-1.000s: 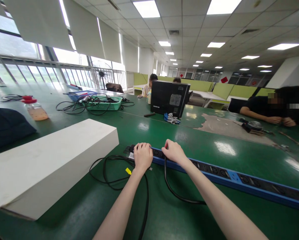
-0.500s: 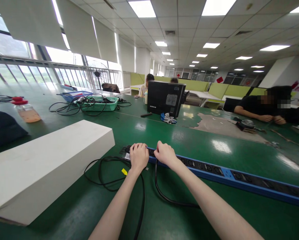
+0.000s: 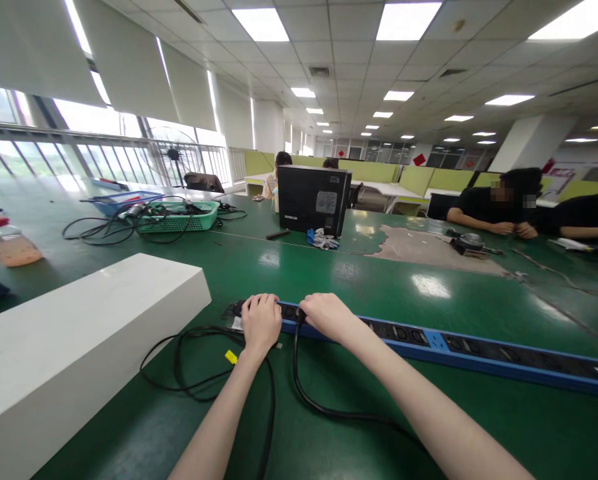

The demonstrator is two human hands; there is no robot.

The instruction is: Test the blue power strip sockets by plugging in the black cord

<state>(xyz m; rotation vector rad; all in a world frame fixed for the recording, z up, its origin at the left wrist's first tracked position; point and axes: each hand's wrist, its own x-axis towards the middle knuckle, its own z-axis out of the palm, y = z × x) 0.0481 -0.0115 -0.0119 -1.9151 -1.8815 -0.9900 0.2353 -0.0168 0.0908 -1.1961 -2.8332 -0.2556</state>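
Observation:
A long blue and black power strip lies across the green table. Near its left end my left hand wraps over it, fingers on the far side. My right hand is closed on the plug of a thick black power cord, over the strip's sockets. How deep the plug sits cannot be made out. From the plug the cord drops in front of the strip and runs right under my forearm. A thinner black cable with a yellow tag lies looped left of my left hand.
A long white box stands at the left, near a red-lidded jar. Farther back are a green basket of cables, a black computer case and gloves. People sit across the table at right.
The view has turned slightly right, so everything sits farther left. Part of the plug now shows beside my right hand's fingers. My left hand keeps its place on the strip.

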